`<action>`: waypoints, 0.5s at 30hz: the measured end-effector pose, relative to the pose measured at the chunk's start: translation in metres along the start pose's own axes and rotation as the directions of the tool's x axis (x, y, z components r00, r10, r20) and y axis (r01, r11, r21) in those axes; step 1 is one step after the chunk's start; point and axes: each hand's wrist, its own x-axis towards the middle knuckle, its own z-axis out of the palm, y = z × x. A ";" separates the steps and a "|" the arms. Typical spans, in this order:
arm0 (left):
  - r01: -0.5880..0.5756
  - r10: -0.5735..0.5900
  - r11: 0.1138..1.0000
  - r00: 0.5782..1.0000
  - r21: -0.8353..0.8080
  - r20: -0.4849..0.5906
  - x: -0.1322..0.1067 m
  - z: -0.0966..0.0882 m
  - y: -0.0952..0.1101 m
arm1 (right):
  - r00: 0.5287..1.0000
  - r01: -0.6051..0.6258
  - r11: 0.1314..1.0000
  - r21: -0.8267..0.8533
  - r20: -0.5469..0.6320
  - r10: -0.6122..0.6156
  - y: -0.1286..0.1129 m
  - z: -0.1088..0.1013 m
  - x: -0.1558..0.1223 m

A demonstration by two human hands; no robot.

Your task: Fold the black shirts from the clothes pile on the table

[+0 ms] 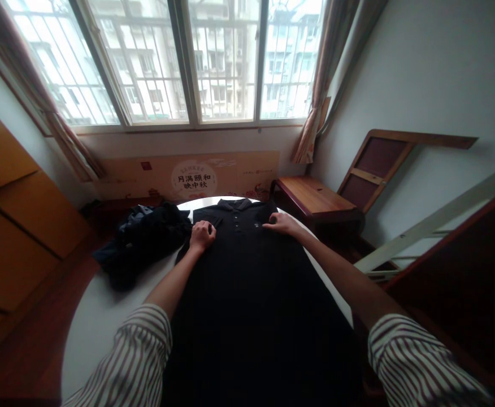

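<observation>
A black polo shirt [247, 282] lies spread out face up, its collar at the far end and its lower part running toward me. My left hand [203, 236] is closed at the sleeve on the shirt's left side, fingers curled round the cloth. On the opposite side, my right hand [285, 224] pinches the fabric by the shoulder and sleeve, close to a small light mark on the chest. Beneath the shirt is a white round table [88, 328]. The shirt's bottom edge is lost in the dark.
A heap of dark clothes [146, 243] sits on the table's left. Past the table are a wooden side table [315, 194], a printed cardboard panel [239, 169] and a barred window [224, 68]. Wooden cabinets [14, 237] stand left; a pale ladder-like frame [442, 220] leans right.
</observation>
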 end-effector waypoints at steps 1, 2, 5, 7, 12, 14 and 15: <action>0.000 0.000 1.000 1.000 -0.001 0.002 0.000 0.000 0.000 | 1.000 0.011 1.000 -0.006 0.017 -0.011 -0.003 0.005 0.001; 0.000 0.000 1.000 1.000 0.000 0.004 0.000 0.000 0.000 | 1.000 0.009 1.000 -0.013 0.019 -0.008 -0.004 0.008 0.004; 0.003 -0.003 1.000 1.000 0.006 0.010 0.000 0.000 0.000 | 0.998 -0.050 0.998 -0.027 -0.024 0.050 -0.004 0.012 0.023; 0.005 -0.005 1.000 1.000 0.011 0.013 0.001 0.000 0.000 | 0.994 -0.093 0.996 -0.014 -0.051 0.092 -0.001 0.011 0.042; 0.008 -0.009 1.000 1.000 0.018 0.021 0.001 0.000 0.001 | 0.983 -0.157 0.985 0.065 -0.083 0.162 0.001 0.016 0.085; 0.013 -0.014 1.000 1.000 0.024 0.023 0.000 0.000 0.001 | 0.982 -0.160 0.982 0.101 -0.088 0.169 0.002 0.022 0.095; 0.017 -0.017 0.999 1.000 0.028 0.023 0.000 0.000 0.002 | 0.980 -0.157 0.980 0.125 -0.101 0.170 0.003 0.025 0.098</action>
